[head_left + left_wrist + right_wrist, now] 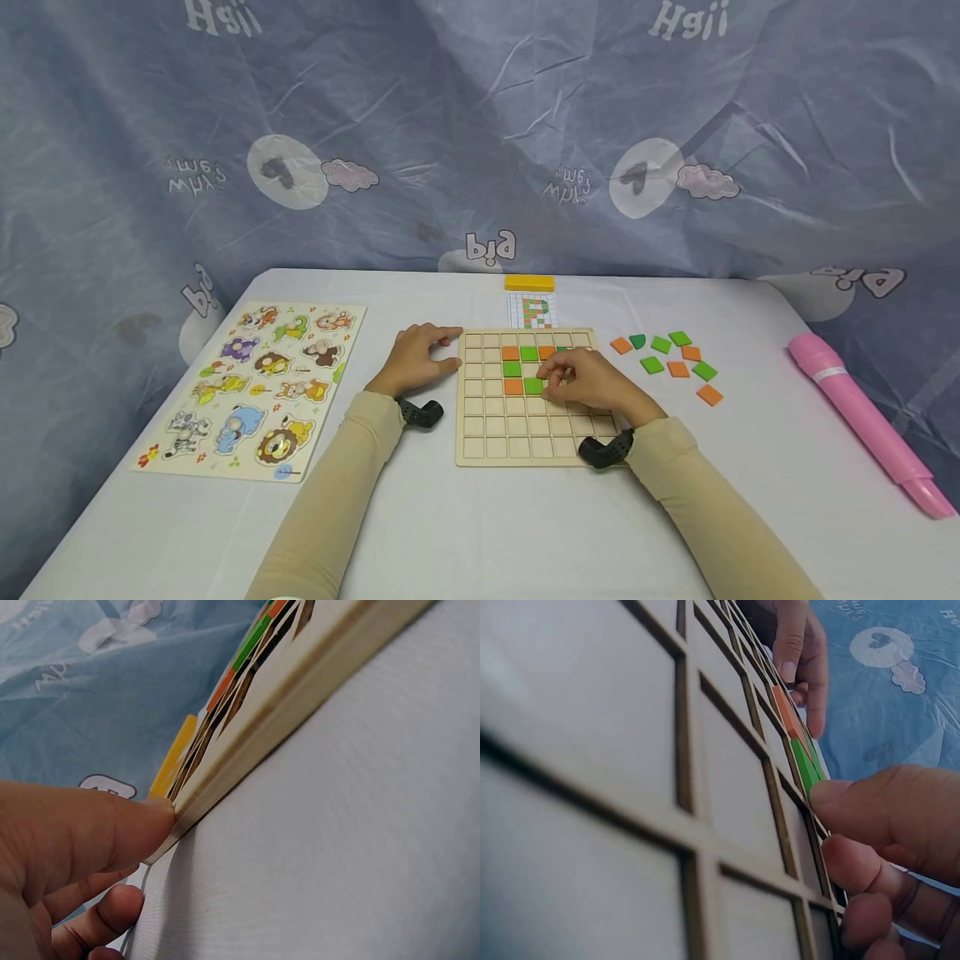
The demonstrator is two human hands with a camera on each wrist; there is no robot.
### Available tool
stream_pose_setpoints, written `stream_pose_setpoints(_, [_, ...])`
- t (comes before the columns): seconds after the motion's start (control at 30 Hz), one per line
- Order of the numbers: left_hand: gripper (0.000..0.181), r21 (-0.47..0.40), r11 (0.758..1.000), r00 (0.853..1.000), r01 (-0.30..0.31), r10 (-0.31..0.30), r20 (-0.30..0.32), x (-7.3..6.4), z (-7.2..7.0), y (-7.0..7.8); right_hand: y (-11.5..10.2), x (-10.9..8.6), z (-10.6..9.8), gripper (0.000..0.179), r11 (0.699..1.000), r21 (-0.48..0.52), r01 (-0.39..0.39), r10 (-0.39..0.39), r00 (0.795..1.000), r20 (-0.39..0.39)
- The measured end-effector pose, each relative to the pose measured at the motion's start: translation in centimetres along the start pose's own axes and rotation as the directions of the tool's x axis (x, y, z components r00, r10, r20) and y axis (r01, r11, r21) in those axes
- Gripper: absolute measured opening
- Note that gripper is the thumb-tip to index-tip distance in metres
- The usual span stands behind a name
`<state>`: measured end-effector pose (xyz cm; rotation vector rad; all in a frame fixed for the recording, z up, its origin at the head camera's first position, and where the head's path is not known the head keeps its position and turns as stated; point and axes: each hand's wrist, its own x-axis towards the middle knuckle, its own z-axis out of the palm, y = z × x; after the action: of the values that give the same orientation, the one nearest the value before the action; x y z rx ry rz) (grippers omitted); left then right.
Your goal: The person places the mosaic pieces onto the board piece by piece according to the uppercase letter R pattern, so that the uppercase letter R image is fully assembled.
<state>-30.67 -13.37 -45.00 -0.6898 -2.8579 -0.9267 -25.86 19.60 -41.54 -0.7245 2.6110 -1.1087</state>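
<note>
In the head view, the wooden grid board point(480, 425) lies at the lower centre of the frame, on the white tablecloth point(450, 542). Orange and green tiles fill several cells in its upper middle. The left hand point(414, 358) is at the board's upper left, relaxed and grasping nothing, its index finger and thumb reaching to the left edge. The right hand point(588, 379) is over the board's right half, fingers loosely bent, beside a green tile point(533, 386); nothing shows pinched between thumb and index. Loose tiles point(678, 369) lie right of the board. Above it are a pattern card point(535, 311) and a yellow block point(529, 283). An animal puzzle point(255, 387) lies at the left, a pink stick-shaped object point(862, 412) at the far right, and a blue-grey printed curtain point(450, 108) fills the top.

In the left wrist view, the left thumb, at the lower left, touches the board's corner; the board's edge runs to the upper right.

In the right wrist view, the right thumb, at right, meets the green tile near an orange one; the left hand shows at the top.
</note>
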Motion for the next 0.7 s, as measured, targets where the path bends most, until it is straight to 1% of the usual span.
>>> stream_pose_setpoints(0.1, [0.057, -0.002, 1.000, 1.000, 0.002, -0.002, -0.001, 0.0, 0.0, 0.0, 0.3, -0.2, -0.1, 0.018, 1.000, 0.024, -0.001, 0.002, 1.000, -0.005])
stream_pose_setpoints(0.2, [0.057, 0.000, 1.000, 1.000, 0.001, -0.001, -0.007, 0.0, 0.0, 0.1, 0.6, -0.5, -0.4, 0.020, 0.996, 0.091, -0.025, 0.026, 1.000, -0.013])
stream_pose_setpoints(0.33, [0.057, -0.002, 1.000, 1.000, 0.005, -0.005, -0.005, -0.1, 0.0, 0.2, 1.0, -0.9, -1.0, 0.024, 0.979, 0.192, -0.064, 0.069, 0.997, -0.023])
stream_pose_setpoints(0.47, [0.057, -0.005, 1.000, 1.000, 0.014, -0.014, 0.003, 0.0, 0.1, 0.1, 1.6, -1.3, -1.8, 0.027, 0.962, 0.262, -0.082, 0.096, 0.995, -0.042])
stream_pose_setpoints(0.6, [0.058, -0.004, 1.000, 1.000, 0.018, -0.018, 0.005, 0.0, 0.1, 0.1, 2.4, -1.5, -2.5, 0.030, 0.956, 0.284, -0.078, 0.108, 0.990, -0.090])
stream_pose_setpoints(0.7, [0.058, -0.004, 1.000, 1.000, 0.019, -0.019, 0.006, 0.0, 0.2, 0.1, 3.2, -1.7, -3.1, 0.032, 0.956, 0.278, -0.089, 0.130, 0.982, -0.135])
